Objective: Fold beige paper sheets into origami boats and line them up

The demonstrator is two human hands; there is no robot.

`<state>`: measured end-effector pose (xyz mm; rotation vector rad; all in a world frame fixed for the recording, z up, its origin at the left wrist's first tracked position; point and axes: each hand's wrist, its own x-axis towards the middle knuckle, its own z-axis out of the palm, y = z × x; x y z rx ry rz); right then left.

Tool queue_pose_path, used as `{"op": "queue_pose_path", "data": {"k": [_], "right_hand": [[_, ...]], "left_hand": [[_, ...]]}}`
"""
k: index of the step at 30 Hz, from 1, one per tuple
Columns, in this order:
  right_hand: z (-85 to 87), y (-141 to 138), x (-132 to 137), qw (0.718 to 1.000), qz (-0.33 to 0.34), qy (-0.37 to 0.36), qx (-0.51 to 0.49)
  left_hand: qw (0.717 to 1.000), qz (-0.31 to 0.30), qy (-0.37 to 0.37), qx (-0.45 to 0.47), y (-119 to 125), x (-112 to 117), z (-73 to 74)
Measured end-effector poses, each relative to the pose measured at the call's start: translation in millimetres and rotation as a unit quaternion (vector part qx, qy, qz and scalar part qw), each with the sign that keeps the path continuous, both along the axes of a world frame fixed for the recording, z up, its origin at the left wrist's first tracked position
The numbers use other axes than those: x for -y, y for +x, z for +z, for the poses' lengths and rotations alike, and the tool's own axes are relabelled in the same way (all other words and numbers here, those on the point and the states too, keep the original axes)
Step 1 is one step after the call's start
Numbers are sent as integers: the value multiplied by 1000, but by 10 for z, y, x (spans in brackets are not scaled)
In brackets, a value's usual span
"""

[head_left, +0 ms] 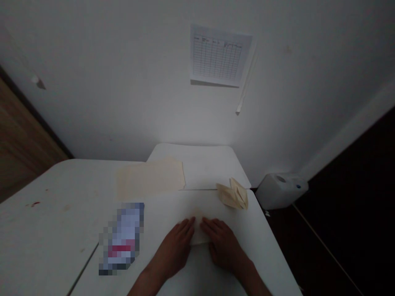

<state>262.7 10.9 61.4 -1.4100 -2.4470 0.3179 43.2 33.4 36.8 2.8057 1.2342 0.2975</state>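
A small piece of pale folded paper (199,236) lies on the white table between my hands, its near edge showing as a straight line. My left hand (180,240) is on its left side, fingers close together and fingertips near the top of the paper. From the right, my right hand (220,242) holds the opposite side, with its thumb low by the near edge. Both thumbs are partly hidden, and the dim light blurs the paper's outline. Just beyond my right hand sits a folded paper shape (233,195) in cream, with pointed flaps standing up.
A flat cream sheet of paper (150,179) lies at the back left. Nearer, a pixelated flat object (125,236) rests beside my left arm. The white table (61,222) meets the wall, where a printed chart (218,56) hangs. A white plastic container (279,191) stands right of the table.
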Motion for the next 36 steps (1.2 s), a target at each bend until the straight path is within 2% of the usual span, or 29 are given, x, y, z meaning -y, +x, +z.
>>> {"op": "queue_pose_path", "data": {"k": [5,9,15,19,23,28,36], "right_hand": [[151,-85,-123,999,5,-28,42],[186,-141,-203,998,15,-33,46],[81,-96,-148,999,-16,-18,39],[-49,59,-40,999,-31,3,32],[-145,218,45,998,-45,28,23],[-160,299,97,998,-53,37,21],[-193,336,95,996,-56,64,6]], "left_hand": [[999,12,-47,22,55,-66,77],[998,16,-57,37,75,-76,114],[998,28,-46,31,51,-42,67],[999,26,-15,37,-77,12,-15],[999,23,5,31,-208,69,-25],[999,27,29,26,-315,123,-14],[995,52,65,48,-414,160,-91]]}}
